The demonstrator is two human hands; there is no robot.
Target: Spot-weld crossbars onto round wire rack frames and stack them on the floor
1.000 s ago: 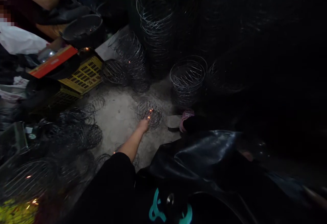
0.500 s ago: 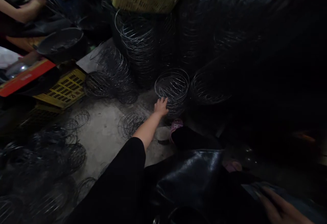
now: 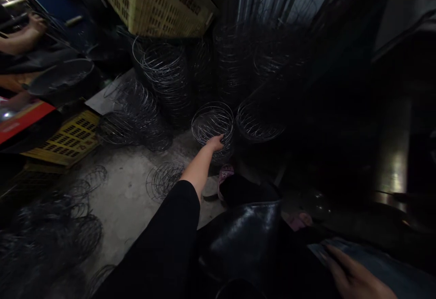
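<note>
My left hand (image 3: 216, 143) reaches down to the near rim of a short stack of round wire rings (image 3: 213, 119) on the floor. Its fingers look curled over the rim, closed on the wire; the fingertips are partly lost in the dark. At the lower right, my right hand (image 3: 354, 271) is low beside my lap. Its fingers are pressed against a blue-grey cloth-like piece (image 3: 378, 256), whose tip sticks out past them. A shiny black apron (image 3: 241, 231) covers my lap.
Taller wire stacks (image 3: 166, 76) stand behind, under a yellow crate (image 3: 163, 8). Another wire stack (image 3: 260, 117) is just right. Loose wire pieces (image 3: 163, 181) and a tangled wire heap (image 3: 51, 235) lie left. Another person's hand (image 3: 36, 24) shows upper left, above a black tub (image 3: 63, 76).
The view has shifted, so the surroundings sit further left and lower. My left hand has gone from spread fingers on the stack's edge to curled fingers at its rim. My right hand stays low.
</note>
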